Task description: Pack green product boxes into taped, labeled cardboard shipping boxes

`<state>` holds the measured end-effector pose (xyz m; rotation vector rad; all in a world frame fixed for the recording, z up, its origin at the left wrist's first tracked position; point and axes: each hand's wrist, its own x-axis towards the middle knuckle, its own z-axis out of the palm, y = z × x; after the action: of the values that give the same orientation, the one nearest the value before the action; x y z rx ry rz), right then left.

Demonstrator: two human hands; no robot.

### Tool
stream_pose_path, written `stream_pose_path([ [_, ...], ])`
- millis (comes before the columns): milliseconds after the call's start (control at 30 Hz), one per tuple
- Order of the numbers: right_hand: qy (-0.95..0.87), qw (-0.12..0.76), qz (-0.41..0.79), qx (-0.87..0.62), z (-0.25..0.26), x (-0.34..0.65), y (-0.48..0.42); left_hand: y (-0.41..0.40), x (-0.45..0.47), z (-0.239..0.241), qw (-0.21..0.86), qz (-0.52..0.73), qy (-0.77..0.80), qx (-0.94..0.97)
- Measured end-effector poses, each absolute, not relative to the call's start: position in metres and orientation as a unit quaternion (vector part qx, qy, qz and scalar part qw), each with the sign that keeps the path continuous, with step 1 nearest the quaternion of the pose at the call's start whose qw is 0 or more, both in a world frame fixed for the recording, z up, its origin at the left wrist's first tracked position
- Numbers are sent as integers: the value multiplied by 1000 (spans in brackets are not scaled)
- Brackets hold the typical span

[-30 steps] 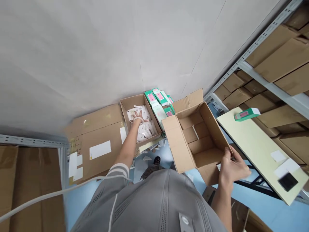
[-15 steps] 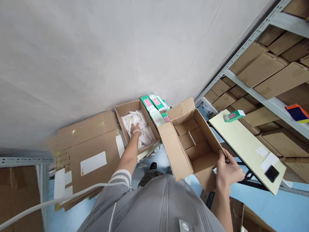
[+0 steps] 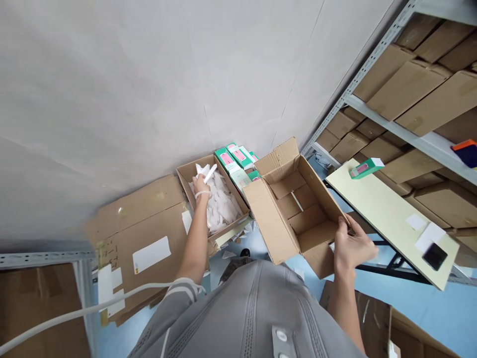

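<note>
My left hand [image 3: 201,185] reaches into a small cardboard box [image 3: 185,174] filled with white packets [image 3: 222,204] and is closed on a white packet [image 3: 209,173] lifted above the pile. My right hand [image 3: 352,247] grips the near rim of a larger, open, empty cardboard box [image 3: 274,233] that stands tilted on the blue floor. Green and pink product boxes [image 3: 234,160] are stacked between the two cartons, against the wall.
A pale green board table [image 3: 387,216] on the right carries one green box [image 3: 364,168], white labels and a black object [image 3: 434,256]. Metal shelving [image 3: 404,136] holds several brown cartons. Flattened cardboard [image 3: 145,223] leans at left. A white cable [image 3: 85,311] crosses my grey-clad body.
My left hand, earlier pressed flat among the packets, has closed on one and raised it toward the box's far corner. My right hand keeps its hold on the big box's rim.
</note>
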<state>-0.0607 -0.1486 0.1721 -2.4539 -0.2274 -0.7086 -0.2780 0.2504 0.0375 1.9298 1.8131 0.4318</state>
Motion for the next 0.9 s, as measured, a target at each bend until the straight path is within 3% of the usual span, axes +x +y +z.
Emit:
stream_pose_path([
  [200, -49, 294, -253, -920, 171, -64, -141, 255, -284, 108, 213, 376, 561, 706],
  [400, -58, 281, -225, -931, 168, -71, -134, 186, -259, 195, 213, 532, 388, 722],
  [533, -64, 277, -216, -934, 167, -78, -131, 123, -228, 213, 262, 520, 280, 763],
  [900, -79, 261, -211, -939, 169, -84, -125, 71, -178, 165, 453, 345, 137, 811],
])
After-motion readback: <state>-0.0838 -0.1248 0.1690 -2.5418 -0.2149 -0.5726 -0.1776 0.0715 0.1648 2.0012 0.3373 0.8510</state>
